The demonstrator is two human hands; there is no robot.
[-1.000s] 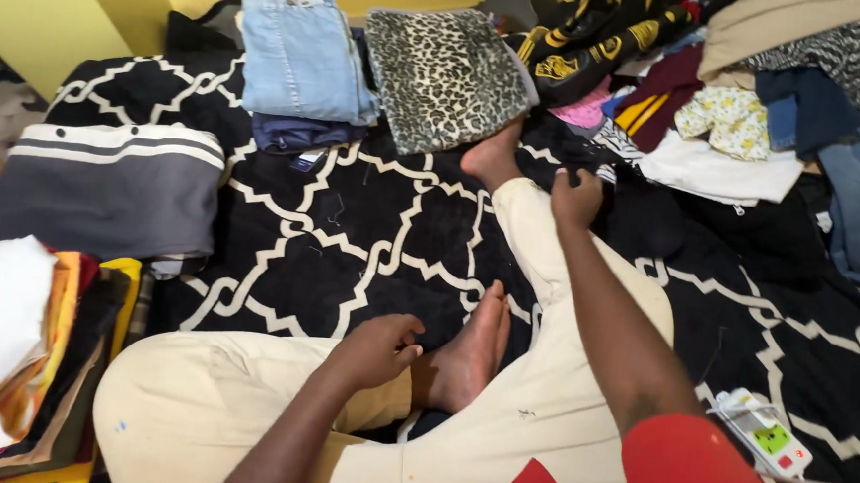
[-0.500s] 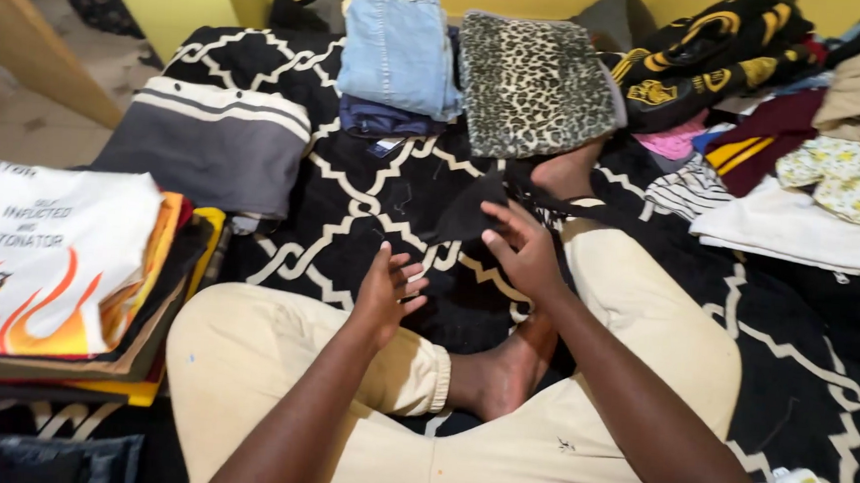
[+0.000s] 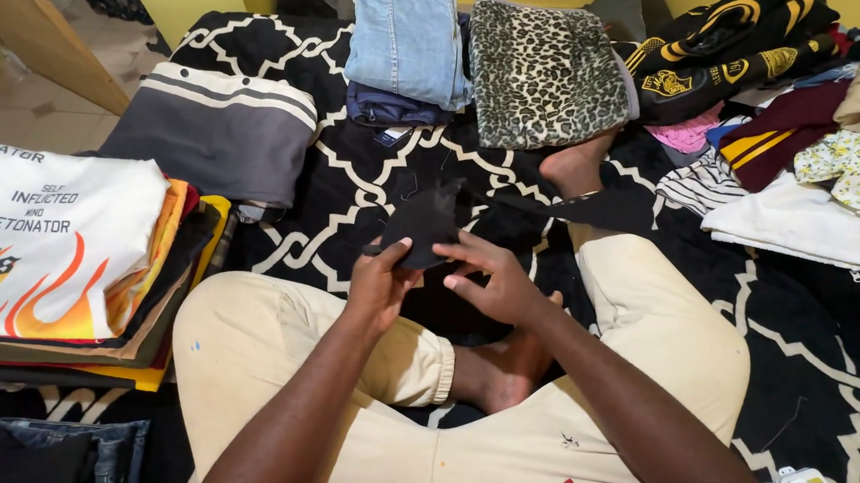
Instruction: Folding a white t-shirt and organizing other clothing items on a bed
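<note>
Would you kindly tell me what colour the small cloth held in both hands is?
The small cloth is plain black, seen best in the head view.

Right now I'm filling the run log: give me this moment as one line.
left hand: holds black cloth | right hand: on the same cloth | folded jeans, leopard-print piece ahead
</note>
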